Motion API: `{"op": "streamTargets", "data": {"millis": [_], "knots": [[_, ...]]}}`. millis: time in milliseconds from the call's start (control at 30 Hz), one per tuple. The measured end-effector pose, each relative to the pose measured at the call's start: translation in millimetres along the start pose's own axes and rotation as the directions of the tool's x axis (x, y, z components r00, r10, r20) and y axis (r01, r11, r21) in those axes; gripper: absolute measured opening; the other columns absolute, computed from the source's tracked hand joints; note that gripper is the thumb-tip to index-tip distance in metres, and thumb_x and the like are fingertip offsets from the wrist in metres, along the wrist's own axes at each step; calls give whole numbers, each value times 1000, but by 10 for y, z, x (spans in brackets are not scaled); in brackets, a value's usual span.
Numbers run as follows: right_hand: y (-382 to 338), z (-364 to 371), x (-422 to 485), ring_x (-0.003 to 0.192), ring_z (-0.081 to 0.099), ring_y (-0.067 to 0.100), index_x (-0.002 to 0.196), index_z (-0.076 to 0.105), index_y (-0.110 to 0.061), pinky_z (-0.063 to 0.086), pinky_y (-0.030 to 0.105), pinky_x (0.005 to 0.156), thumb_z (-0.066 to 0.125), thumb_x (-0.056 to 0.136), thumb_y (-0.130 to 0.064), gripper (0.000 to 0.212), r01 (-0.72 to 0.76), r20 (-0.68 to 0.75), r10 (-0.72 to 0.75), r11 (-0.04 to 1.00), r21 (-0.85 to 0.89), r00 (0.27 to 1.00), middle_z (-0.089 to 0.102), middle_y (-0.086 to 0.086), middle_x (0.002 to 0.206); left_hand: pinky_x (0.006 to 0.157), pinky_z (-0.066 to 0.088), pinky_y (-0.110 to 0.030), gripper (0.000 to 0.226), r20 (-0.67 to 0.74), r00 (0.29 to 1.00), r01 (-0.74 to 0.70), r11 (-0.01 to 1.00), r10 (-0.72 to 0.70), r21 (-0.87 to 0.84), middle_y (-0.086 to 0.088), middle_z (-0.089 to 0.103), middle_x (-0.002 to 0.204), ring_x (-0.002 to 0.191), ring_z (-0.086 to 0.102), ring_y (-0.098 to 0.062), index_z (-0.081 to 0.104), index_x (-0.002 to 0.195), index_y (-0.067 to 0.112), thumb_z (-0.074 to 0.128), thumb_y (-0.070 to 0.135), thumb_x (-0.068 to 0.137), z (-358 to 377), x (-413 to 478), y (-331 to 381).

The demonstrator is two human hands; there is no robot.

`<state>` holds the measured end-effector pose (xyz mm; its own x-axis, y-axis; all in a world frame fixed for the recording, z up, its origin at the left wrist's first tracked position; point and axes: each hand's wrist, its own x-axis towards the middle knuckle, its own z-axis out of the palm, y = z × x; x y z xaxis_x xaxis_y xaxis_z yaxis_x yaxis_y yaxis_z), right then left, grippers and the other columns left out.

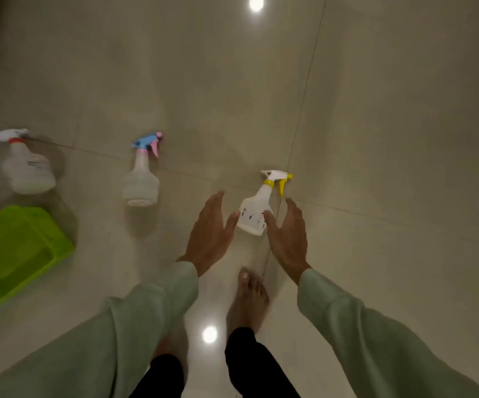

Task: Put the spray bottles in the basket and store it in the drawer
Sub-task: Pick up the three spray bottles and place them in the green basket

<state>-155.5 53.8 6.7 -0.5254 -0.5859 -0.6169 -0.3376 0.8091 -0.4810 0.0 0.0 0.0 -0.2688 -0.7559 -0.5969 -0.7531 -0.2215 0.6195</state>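
Three spray bottles stand on the tiled floor. The one with the yellow trigger is nearest, straight ahead of me. My left hand and my right hand are spread open on either side of its base, thumbs close to it or just touching; neither grips it. Further left stands a bottle with a blue and pink trigger. A white bottle with a red collar is at the far left, blurred. The green basket lies on the floor at the lower left. No drawer is in view.
Glossy beige floor tiles fill the view, with ceiling lights reflected in them. My bare right foot is planted just behind the yellow-trigger bottle; my left foot is mostly hidden under my sleeve.
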Motion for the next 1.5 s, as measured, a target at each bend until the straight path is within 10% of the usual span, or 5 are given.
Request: {"op": "streamTargets", "data": {"millis": [233,400,867,1500], "knots": [[104,583,636,113,62,28,133,47,-24,52,46,97,71,64,-71,87,-261,147,245,959,107,958,63,2,126,119,27,-43,64,-8,1000,-23,996,23,90,-3,22,163,150,22,-20,17,154,23,36,51,100,211,450,-484],[4,642,764,94,68,23,109,61,-25,60,48,88,85,47,-54,72,-334,191,290,906,262,938,69,-1,105,120,23,-40,65,-39,999,-14,998,17,67,-3,21,164,151,19,-19,17,155,21,37,49,100,9,507,-563],[-1979,364,-876,97,71,20,114,59,-24,61,40,78,89,61,0,65,44,483,-254,913,405,838,70,-5,107,119,27,-38,61,-387,912,100,989,-136,-110,-1,29,160,148,27,-17,23,153,22,44,42,99,-2098,-1072,-641],[-2762,3766,-1645,118,54,16,135,47,-17,43,21,98,86,56,-7,88,618,522,-636,749,239,569,60,2,129,109,33,-37,58,-523,769,249,925,-369,-287,-10,35,155,141,36,-28,25,152,13,49,24,100,-3102,-1518,-3308]]}}
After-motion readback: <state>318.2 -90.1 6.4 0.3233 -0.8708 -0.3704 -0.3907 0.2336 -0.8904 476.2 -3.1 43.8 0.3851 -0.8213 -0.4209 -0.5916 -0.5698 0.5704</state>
